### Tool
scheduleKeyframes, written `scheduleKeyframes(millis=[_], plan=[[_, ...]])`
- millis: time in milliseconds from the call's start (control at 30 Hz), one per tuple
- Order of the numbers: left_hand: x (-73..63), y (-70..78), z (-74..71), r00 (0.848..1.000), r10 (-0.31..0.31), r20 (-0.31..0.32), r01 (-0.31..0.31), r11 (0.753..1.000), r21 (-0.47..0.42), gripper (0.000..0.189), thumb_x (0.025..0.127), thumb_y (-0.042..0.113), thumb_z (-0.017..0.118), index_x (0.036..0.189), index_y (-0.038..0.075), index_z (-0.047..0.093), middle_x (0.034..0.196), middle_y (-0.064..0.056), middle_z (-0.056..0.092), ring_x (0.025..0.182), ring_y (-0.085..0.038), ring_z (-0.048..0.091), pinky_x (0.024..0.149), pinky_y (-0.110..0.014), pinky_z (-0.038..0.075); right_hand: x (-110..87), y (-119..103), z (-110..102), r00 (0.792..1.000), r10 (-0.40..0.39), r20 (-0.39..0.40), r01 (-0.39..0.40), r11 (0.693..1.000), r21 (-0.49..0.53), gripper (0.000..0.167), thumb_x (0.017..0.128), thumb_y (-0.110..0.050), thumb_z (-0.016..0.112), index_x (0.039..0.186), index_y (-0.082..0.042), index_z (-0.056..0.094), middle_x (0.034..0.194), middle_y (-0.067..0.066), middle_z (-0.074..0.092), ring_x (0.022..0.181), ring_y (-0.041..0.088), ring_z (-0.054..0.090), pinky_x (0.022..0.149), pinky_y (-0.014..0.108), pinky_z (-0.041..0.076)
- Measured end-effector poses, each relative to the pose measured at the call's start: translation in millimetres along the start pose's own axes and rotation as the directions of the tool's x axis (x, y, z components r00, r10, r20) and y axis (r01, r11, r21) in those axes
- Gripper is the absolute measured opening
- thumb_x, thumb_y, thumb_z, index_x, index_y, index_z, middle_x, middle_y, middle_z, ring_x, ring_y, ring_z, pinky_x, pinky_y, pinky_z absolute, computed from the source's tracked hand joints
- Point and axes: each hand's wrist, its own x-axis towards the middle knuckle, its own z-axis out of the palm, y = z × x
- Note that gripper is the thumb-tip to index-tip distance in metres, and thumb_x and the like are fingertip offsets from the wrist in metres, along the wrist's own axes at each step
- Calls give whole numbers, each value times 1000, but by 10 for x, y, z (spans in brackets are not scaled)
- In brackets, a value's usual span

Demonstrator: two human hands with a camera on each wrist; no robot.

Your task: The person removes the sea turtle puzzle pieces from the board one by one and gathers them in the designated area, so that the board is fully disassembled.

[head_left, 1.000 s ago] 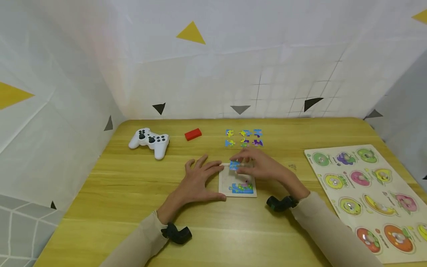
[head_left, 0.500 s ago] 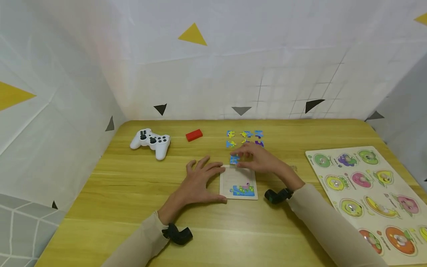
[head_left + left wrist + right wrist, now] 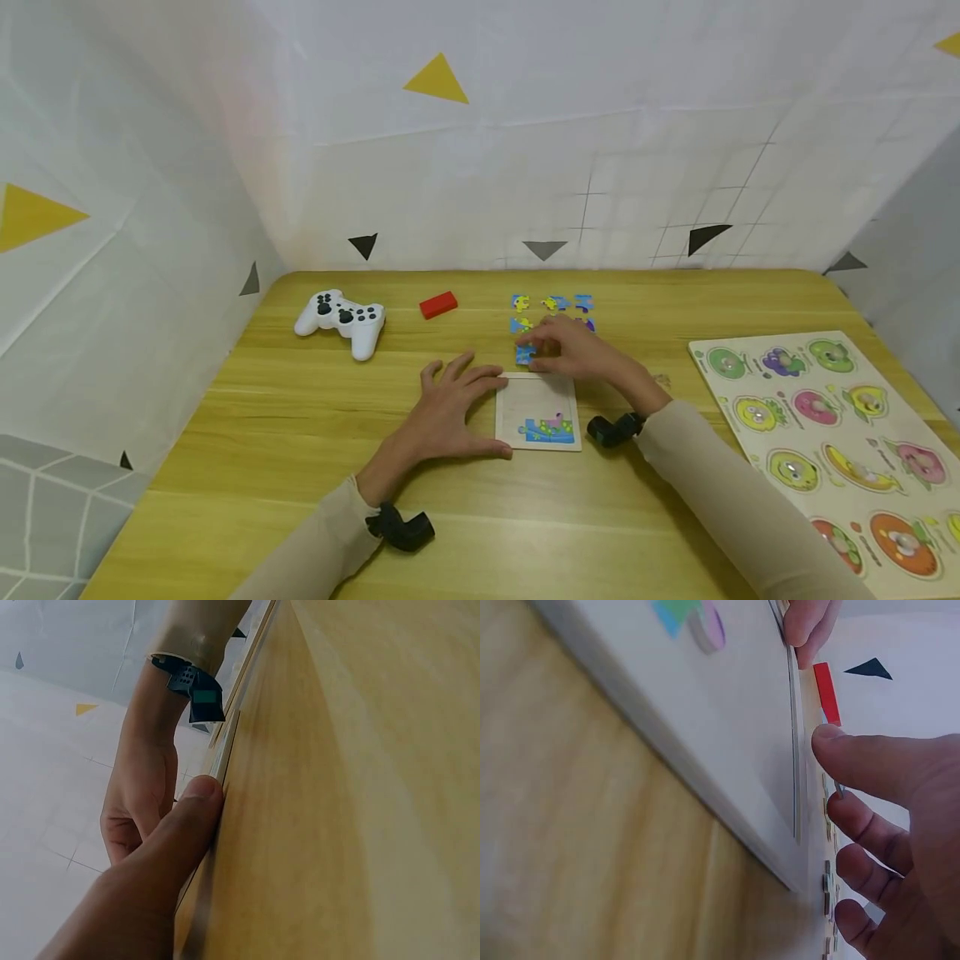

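A small white puzzle tray (image 3: 521, 400) lies on the wooden table, with joined blue and green pieces (image 3: 547, 431) in its near right part. My left hand (image 3: 450, 412) has its fingers spread along the tray's left side. Its thumb touches the edge near the front corner, and a fingertip meets the back corner. My right hand (image 3: 577, 350) pinches a blue puzzle piece (image 3: 524, 356) between thumb and index finger, just behind the tray's back edge. From the right wrist the piece (image 3: 839, 789) shows only as a thin edge, so whether it touches the table I cannot tell.
Several loose puzzle pieces (image 3: 521, 303) lie in rows behind the right hand, which partly hides them. Back left are a red block (image 3: 438, 305) and a white game controller (image 3: 343, 319). A large fruit puzzle board (image 3: 810, 442) covers the right side. White cloth walls surround the table.
My right hand has drawn back from over the tray with the blue piece, moving away toward the loose pieces. The left hand keeps its place at the tray.
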Motion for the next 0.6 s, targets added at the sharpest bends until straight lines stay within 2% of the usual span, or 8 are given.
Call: scheduleKeyframes(millis=[267, 600], plan=[[3, 7, 15, 1000, -5, 8, 5, 1000, -12, 96, 68, 83, 72, 146, 31, 54, 155, 11, 48, 154, -36, 26, 112, -65, 13, 56, 17, -2, 999, -15, 30, 16, 1000, -22, 36, 90, -15, 77, 125, -9, 73, 101, 6, 69, 89, 19, 57, 77, 33, 43], [4, 0, -2, 1000, -10, 16, 10, 1000, -4, 96, 68, 83, 72, 147, 32, 53, 156, 11, 46, 155, -35, 25, 112, -64, 13, 142, 30, -29, 998, -40, 50, 39, 999, 7, 37, 88, -12, 76, 124, -4, 73, 100, 7, 71, 90, 21, 61, 79, 36, 47]])
